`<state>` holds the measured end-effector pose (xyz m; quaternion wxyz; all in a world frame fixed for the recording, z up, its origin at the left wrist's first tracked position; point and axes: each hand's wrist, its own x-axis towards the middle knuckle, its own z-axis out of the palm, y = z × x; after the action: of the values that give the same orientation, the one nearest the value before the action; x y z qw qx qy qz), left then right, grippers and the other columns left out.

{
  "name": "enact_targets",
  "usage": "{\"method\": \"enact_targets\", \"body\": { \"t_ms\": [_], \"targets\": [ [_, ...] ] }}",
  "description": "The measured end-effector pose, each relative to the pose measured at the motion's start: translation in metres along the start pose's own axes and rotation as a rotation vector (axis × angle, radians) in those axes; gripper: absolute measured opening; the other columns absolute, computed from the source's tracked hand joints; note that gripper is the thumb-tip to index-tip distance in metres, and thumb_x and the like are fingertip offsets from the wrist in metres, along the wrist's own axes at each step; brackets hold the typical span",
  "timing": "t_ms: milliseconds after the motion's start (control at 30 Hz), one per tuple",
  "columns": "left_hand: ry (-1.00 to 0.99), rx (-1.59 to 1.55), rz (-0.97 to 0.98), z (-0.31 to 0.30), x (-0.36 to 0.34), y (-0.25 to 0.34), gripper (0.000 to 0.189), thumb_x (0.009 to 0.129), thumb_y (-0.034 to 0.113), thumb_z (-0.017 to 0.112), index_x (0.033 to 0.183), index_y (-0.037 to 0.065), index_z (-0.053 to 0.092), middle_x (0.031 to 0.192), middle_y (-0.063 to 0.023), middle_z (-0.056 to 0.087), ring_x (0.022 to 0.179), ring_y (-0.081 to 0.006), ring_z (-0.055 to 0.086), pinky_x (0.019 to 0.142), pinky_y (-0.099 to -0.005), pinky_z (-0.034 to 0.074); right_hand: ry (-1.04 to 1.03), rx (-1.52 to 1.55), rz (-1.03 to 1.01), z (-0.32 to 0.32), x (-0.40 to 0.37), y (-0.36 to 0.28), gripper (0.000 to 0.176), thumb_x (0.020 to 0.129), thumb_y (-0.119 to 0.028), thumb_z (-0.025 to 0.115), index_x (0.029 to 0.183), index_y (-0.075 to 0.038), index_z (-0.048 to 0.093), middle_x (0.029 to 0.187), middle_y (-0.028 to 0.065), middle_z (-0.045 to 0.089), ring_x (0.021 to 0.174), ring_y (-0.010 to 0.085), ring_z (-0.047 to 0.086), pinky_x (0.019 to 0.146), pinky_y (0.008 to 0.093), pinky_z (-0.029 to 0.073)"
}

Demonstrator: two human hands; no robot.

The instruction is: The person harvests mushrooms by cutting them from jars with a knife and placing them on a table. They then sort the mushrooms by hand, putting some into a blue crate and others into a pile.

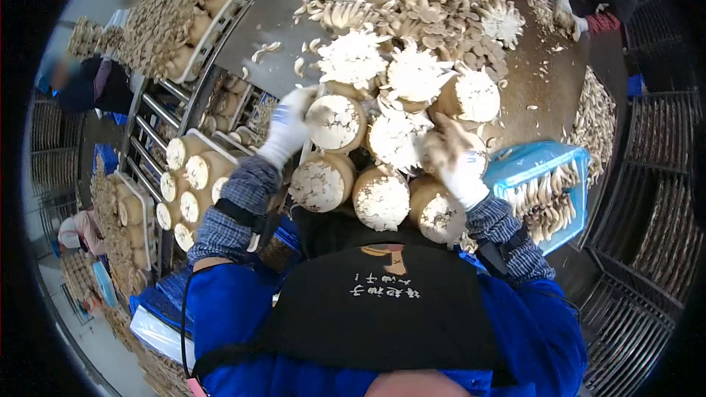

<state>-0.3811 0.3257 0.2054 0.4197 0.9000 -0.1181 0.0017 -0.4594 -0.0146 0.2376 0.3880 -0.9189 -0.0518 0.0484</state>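
My left hand (292,119), in a white glove, is closed against the left side of a pale mushroom bottle (334,123) with a cracked white top; its fingertips are partly hidden. Across the crate, my right hand (454,156) wears a glove with brown-stained fingers. Those fingers are curled in among the right-hand bottles, and what they grip is hidden. Between my hands is a bottle topped with white mushroom stems (401,138). Nearest my apron stand several more bottles (381,198). Farther back, white clusters (419,73) spread over the bottle tops.
A blue-lined basket (573,209) of mushrooms stands at my right. Loose mushrooms (448,7) are heaped on the metal table (272,26). Left are a roller conveyor (158,114) and a bottle crate (198,184). A co-worker's gloved hands (570,18) handle mushrooms at the far right.
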Motion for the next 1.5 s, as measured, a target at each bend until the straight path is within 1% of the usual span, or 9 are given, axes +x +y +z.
{"method": "enact_targets", "body": {
  "t_ms": [100,233,367,500,733,933,1100,1167,1500],
  "targets": [
    [-0.303,0.374,0.499,0.02,0.017,0.076,0.081,0.067,0.048,0.084,0.13,0.006,0.057,0.127,-0.017,0.062,0.119,-0.0339,0.057,0.104,-0.0423,0.045,-0.128,-0.56,-0.277,0.026,-0.007,0.028,0.095,0.089,-0.063,0.056,0.15,0.005,0.029,0.151,0.0309,0.034,0.13,0.0399,0.049,0.107,0.0463,0.043],
    [-0.545,0.534,0.75,0.071,0.011,0.087,0.116,0.065,0.061,0.08,0.153,0.005,0.029,0.147,-0.0232,0.04,0.138,-0.0428,0.035,0.113,-0.0526,0.031,-0.206,-0.692,-0.228,0.003,-0.003,0.002,0.062,0.092,-0.046,0.055,0.135,-0.002,0.047,0.124,0.0223,0.057,0.106,0.0343,0.062,0.09,0.0467,0.048],
    [-0.566,0.463,0.711,0.076,0.026,0.091,0.118,0.064,0.058,0.081,0.154,0.005,0.027,0.145,-0.0262,0.041,0.135,-0.0436,0.039,0.112,-0.0512,0.033,-0.269,-0.748,-0.117,-0.016,0.005,-0.017,0.03,0.095,-0.032,0.049,0.109,-0.013,0.068,0.091,0.0108,0.071,0.08,0.0274,0.068,0.067,0.044,0.052],
    [-0.703,0.385,0.554,0.073,0.023,0.085,0.12,0.064,0.051,0.082,0.156,0.003,0.021,0.148,-0.031,0.036,0.135,-0.0454,0.038,0.112,-0.0487,0.034,-0.408,-0.526,-0.511,-0.018,0.02,0.024,0.048,0.094,-0.028,0.052,0.136,-0.007,0.051,0.101,0.0145,0.069,0.085,0.0308,0.068,0.067,0.0423,0.054],
    [-0.588,0.645,0.543,0.073,0.013,0.073,0.096,0.078,0.019,0.073,0.157,0.009,0.019,0.146,-0.0309,0.04,0.134,-0.0435,0.045,0.106,-0.046,0.044,0.147,-0.418,-0.08,-0.03,0.121,0.046,0.041,0.096,-0.023,0.056,0.13,-0.001,0.054,0.098,0.0238,0.068,0.085,0.0378,0.068,0.074,0.0434,0.056],
    [-0.76,0.744,0.551,0.075,0.038,0.05,0.056,0.097,0.014,0.044,0.152,0.015,0.035,0.123,-0.0154,0.06,0.113,-0.0305,0.06,0.091,-0.0354,0.051,-0.16,-0.551,-0.009,0.0,0.209,0.023,0.057,0.089,-0.054,0.058,0.107,0.0,0.068,0.097,0.0257,0.07,0.092,0.0403,0.068,0.085,0.0476,0.052],
    [-0.684,0.524,0.134,0.049,0.073,0.06,0.063,0.09,0.026,0.06,0.146,0.008,0.041,0.124,-0.0179,0.058,0.111,-0.033,0.058,0.099,-0.0389,0.045,-0.147,-0.472,0.091,0.011,0.212,0.007,0.074,0.083,-0.059,0.065,0.116,0.007,0.062,0.108,0.0311,0.067,0.105,0.0415,0.065,0.094,0.0461,0.05],
    [-0.143,0.509,0.385,0.041,0.084,0.05,0.08,0.078,0.033,0.074,0.146,0.006,0.04,0.136,-0.0222,0.05,0.123,-0.0374,0.05,0.104,-0.0451,0.04,-0.078,-0.443,0.111,0.019,0.214,0.015,0.073,0.083,-0.062,0.062,0.114,0.004,0.064,0.11,0.0259,0.069,0.107,0.0386,0.066,0.095,0.0439,0.05],
    [-0.354,1.004,0.452,0.09,0.138,0.054,0.046,0.09,0.025,0.052,0.132,0.009,0.056,0.139,-0.0186,0.052,0.131,-0.0364,0.044,0.109,-0.0599,0.028,0.625,-0.006,0.24,-0.003,0.17,0.056,0.041,0.091,-0.028,0.067,0.118,0.002,0.062,0.103,0.0238,0.069,0.096,0.0378,0.067,0.082,0.0439,0.052]
  ]
}}
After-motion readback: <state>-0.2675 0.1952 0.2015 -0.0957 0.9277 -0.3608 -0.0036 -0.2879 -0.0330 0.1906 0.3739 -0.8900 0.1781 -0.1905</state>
